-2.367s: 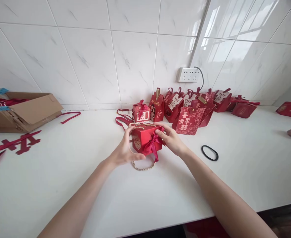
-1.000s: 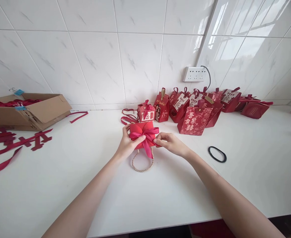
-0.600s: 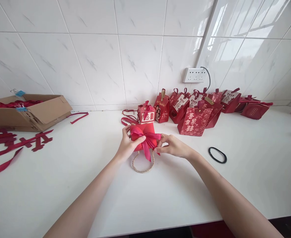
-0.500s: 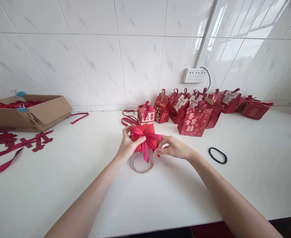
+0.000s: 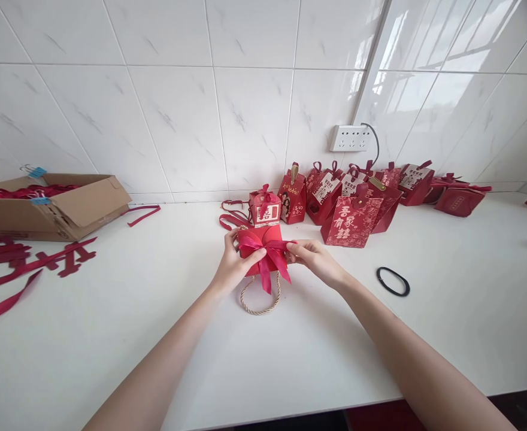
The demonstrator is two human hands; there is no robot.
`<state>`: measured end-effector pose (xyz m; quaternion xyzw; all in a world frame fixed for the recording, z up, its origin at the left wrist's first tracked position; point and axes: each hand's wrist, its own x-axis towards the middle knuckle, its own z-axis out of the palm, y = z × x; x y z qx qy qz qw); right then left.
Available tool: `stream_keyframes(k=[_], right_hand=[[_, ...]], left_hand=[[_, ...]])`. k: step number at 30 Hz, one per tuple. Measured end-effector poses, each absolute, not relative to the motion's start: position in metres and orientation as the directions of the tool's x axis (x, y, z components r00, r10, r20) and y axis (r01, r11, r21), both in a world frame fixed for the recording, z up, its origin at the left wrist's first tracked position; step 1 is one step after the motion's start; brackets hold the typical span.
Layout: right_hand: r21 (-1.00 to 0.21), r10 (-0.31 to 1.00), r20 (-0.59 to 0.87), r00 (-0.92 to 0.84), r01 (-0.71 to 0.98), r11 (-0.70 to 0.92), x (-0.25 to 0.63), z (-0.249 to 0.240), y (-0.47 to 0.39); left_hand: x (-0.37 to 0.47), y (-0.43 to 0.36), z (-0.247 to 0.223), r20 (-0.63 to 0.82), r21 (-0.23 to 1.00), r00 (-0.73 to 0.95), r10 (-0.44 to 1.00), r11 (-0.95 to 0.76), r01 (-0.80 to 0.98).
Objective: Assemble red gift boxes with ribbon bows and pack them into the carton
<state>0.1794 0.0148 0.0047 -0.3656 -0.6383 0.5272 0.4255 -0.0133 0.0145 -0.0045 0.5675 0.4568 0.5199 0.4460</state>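
Note:
A small red gift box [image 5: 270,232] lies on the white table, with a twisted gold cord handle [image 5: 260,312] looping toward me. Across its front is a crimson ribbon bow [image 5: 264,278] whose tails hang down. My left hand [image 5: 234,261] grips the box's left side, its thumb pressed near the bow's knot. Between the thumb and forefinger of my right hand [image 5: 311,257] is the bow's right loop, pinched at its end. Part of the box's lower edge is hidden by ribbon.
Several red gift boxes [image 5: 353,224] stand along the tiled wall, below a power strip [image 5: 350,139]. At left is a cardboard box [image 5: 84,197] of red ribbon, with loose ribbon strips [image 5: 9,299] before it. A black ring-shaped band [image 5: 393,282] lies at right.
My right hand has shifted up from beside the ribbon tail to the bow's right loop and now pinches its end. My left hand keeps its hold on the box.

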Motion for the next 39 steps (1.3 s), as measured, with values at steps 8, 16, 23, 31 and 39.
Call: stream_keyframes(k=[8,16,23,31,39], right_hand=[[-0.908,0.623,-0.338,-0.705,0.419,-0.017,0.201,0.025,0.004],[-0.832,0.628,-0.474,-0.618,0.548,-0.088,0.167,0.019,-0.016],[-0.937,0.740,-0.299,-0.603,0.330,-0.110,0.151,-0.001,-0.013],[-0.954,0.701,-0.295,-0.649,0.242,-0.178,0.136,-0.007,-0.019],[-0.959,0.708,-0.283,-0.647,0.203,-0.199,0.125,-0.013,-0.021]], left_hand=[[-0.012,0.014,-0.004,0.180,0.981,0.031,0.983,-0.182,0.069],[-0.010,0.013,-0.004,0.202,0.975,0.013,0.979,-0.203,0.086],[-0.008,0.012,-0.002,0.202,0.976,-0.015,0.979,-0.200,0.085],[-0.003,0.008,-0.002,0.221,0.970,-0.036,0.975,-0.215,0.109],[-0.003,0.011,-0.004,0.217,0.973,-0.042,0.975,-0.213,0.086]])
